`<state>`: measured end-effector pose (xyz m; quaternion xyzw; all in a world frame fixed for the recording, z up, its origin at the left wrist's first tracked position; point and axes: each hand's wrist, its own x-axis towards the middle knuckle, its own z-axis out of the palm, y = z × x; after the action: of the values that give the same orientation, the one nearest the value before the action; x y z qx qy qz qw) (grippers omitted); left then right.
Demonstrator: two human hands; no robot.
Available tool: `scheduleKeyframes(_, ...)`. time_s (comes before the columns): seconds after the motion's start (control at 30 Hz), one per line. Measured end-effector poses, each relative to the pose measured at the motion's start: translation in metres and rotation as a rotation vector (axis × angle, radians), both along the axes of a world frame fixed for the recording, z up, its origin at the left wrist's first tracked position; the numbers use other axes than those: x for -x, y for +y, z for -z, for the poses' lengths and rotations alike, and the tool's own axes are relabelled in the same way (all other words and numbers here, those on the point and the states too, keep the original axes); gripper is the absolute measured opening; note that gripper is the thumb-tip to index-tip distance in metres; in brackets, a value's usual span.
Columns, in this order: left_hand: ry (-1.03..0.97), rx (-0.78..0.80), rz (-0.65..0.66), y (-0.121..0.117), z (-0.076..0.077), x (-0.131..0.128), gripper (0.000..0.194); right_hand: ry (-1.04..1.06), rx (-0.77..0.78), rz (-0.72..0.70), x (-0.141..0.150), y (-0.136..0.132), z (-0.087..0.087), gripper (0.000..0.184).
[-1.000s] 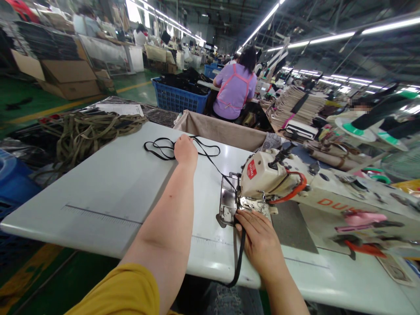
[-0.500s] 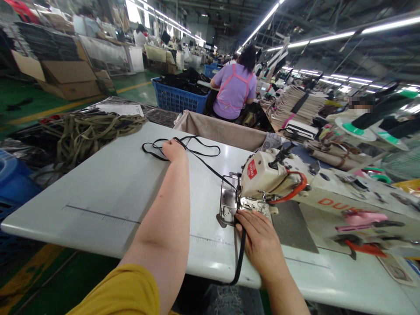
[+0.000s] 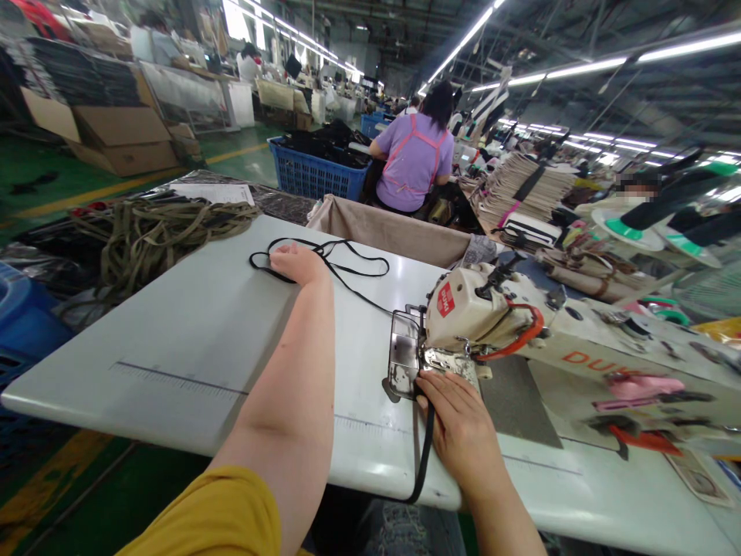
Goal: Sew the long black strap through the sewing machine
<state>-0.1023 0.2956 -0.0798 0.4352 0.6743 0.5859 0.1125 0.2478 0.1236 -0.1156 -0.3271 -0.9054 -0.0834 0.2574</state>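
My left hand reaches across the white sewing table and lies on a loose loop of thin black strap; its fingers curl down on the strap. The strap runs back to the cream sewing machine head. My right hand rests flat at the metal plate under the machine head. Its fingers press on a wider black strap that hangs over the table's near edge.
A heap of olive webbing lies at the table's far left. A beige cloth bin stands behind the table. A person in a purple top sits ahead beside a blue crate. Stacked pieces and clutter fill the right side.
My left hand has slid left along the far part of the table, dragging the thin black strap loop with it. My right hand has stayed at the machine plate.
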Motion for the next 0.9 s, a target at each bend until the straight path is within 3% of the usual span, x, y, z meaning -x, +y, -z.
scheduleKeyframes(0.23, 0.290, 0.040, 0.184, 0.015, 0.013, -0.034, 0.020, 0.003, -0.001, -0.008, 0.002, 0.001, -0.001, 0.024)
scheduleKeyframes(0.37, 0.579, 0.114, 0.532, 0.020, 0.030, -0.070, 0.025, 0.002, -0.008, -0.007, 0.002, 0.001, 0.000, 0.024)
scheduleKeyframes(0.43, 0.711, 0.167, 0.703, 0.020, 0.036, -0.085, 0.040, -0.002, -0.008, -0.007, 0.001, 0.001, 0.001, 0.024)
scheduleKeyframes(0.5, 0.799, 0.240, 0.777, 0.019, 0.040, -0.094, 0.051, -0.002, -0.008, -0.007, 0.001, 0.001, 0.001, 0.024)
scheduleKeyframes(0.67, 0.850, 0.404, 0.679, 0.018, 0.038, -0.089, 0.016, 0.012, -0.007, -0.012, 0.002, 0.001, 0.000, 0.023)
scheduleKeyframes(0.9, 0.648, 0.425, 0.257, 0.016, 0.029, -0.064, 0.015, 0.018, 0.012, -0.010, 0.002, 0.000, -0.001, 0.025)
